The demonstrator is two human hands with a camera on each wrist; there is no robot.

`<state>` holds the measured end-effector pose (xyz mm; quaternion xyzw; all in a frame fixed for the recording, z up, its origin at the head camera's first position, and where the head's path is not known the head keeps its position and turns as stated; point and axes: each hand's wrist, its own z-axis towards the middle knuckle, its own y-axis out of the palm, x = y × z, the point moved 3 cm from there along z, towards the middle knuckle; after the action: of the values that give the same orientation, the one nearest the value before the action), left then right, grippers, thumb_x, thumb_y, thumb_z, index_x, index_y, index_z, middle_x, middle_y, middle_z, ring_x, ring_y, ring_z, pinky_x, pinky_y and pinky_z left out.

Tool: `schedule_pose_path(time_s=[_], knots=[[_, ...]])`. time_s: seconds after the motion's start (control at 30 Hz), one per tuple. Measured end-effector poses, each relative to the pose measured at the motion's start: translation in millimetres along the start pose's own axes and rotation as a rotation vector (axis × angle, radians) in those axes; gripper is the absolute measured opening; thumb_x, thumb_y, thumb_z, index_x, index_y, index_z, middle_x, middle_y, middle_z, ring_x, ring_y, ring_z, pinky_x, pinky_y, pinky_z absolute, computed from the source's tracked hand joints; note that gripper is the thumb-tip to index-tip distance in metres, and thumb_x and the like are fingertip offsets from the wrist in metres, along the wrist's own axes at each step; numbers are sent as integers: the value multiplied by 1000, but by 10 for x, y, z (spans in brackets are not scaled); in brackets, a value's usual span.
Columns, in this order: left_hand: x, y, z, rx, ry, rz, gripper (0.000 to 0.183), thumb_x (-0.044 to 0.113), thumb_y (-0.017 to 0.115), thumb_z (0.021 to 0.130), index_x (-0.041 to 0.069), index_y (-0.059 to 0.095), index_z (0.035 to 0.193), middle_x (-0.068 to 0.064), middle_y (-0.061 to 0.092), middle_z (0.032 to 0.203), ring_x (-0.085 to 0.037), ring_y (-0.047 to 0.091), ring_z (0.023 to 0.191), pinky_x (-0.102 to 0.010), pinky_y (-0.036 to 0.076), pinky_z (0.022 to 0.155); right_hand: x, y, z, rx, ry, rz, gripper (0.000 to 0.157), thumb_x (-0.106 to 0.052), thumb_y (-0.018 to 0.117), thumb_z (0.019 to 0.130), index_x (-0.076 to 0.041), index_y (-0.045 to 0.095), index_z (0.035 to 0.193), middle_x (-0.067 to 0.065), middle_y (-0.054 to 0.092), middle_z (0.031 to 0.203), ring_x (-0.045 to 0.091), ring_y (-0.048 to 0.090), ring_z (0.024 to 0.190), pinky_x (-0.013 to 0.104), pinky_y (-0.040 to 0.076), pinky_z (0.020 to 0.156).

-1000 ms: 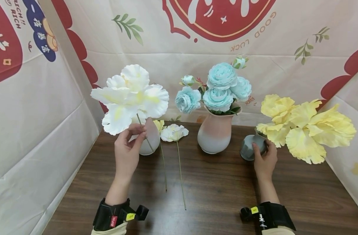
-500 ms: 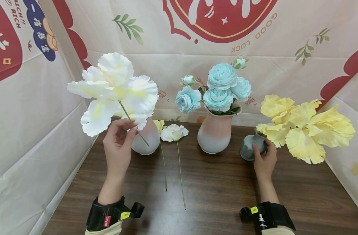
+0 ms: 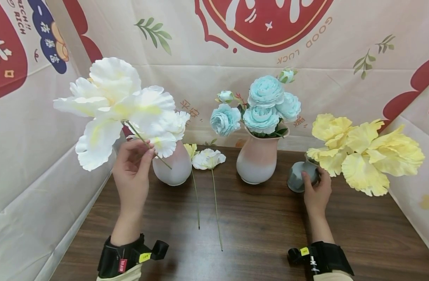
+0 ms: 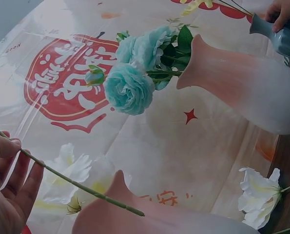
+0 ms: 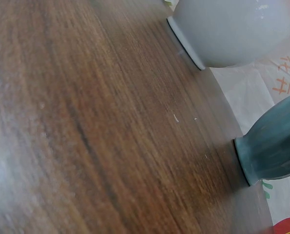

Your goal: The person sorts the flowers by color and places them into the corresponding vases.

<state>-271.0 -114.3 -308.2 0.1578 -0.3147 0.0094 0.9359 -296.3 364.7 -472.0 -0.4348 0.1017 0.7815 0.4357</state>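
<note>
Between thumb and fingers my left hand (image 3: 131, 175) pinches the thin green stem (image 4: 86, 187) of a large white artificial flower (image 3: 112, 103). Its stem end points down and right, overlapping the left pink-and-white vase (image 3: 172, 168) in the head view. More white petals (image 3: 179, 123) show above that vase, whose mouth is hidden there by the held bloom. At the right, my right hand (image 3: 318, 193) grips a small blue-grey vase (image 3: 297, 175) holding large yellow flowers (image 3: 365, 152). In the right wrist view the base of this blue-grey vase (image 5: 266, 146) stands at the tabletop, tilted in the picture.
A second pink-and-white vase (image 3: 256, 164) with light blue flowers (image 3: 265, 97) stands at the back middle. Left of it, a white flower (image 3: 209, 158) and a yellow flower (image 3: 190, 149) lie on the wooden table (image 3: 256, 234). Printed cloth (image 3: 186, 78) surrounds the table's back and sides.
My left hand has moved left with the white flower, uncovering more of the left vase and the white petals above it. My right hand stays on the blue-grey vase.
</note>
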Motion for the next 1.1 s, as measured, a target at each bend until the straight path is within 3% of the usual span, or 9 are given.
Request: schedule_pose_path(time_s=[0.23, 0.63, 0.83, 0.97, 1.1], knots=[[24, -19, 41, 38, 26, -43, 18, -14, 62, 84, -22, 54, 98, -8, 67, 93, -23, 62, 85, -21, 56, 77, 15, 6, -9, -13, 15, -13, 46, -10, 70, 86, 8, 54, 125, 25, 55, 125, 28, 49, 116, 28, 40, 97], [105, -65, 99, 155, 63, -39, 18, -19, 60, 82, -21, 52, 98, -9, 64, 89, -29, 61, 84, -24, 58, 76, 46, 7, -4, -3, 3, -23, 46, -10, 70, 85, 8, 55, 125, 26, 56, 124, 28, 50, 115, 23, 40, 94], [149, -74, 128, 252, 80, -100, 24, -20, 62, 80, -15, 57, 103, -15, 62, 93, -32, 61, 85, -28, 59, 79, 41, 7, -6, -3, 5, -24, 45, -10, 70, 86, 8, 55, 124, 25, 56, 123, 28, 50, 114, 23, 39, 92], [162, -73, 151, 275, 110, -147, 31, -24, 59, 78, -15, 57, 108, -17, 63, 93, -33, 62, 83, -31, 60, 78, 40, 6, -7, -4, 7, -16, 45, -10, 70, 86, 8, 55, 124, 26, 56, 123, 28, 49, 115, 30, 41, 96], [168, -69, 178, 286, 147, -174, 34, -27, 57, 77, -16, 55, 109, -19, 63, 95, -32, 62, 84, -32, 60, 78, 37, 5, -6, -2, 9, -14, 45, -10, 70, 85, 8, 55, 124, 26, 56, 123, 28, 50, 115, 28, 41, 96]])
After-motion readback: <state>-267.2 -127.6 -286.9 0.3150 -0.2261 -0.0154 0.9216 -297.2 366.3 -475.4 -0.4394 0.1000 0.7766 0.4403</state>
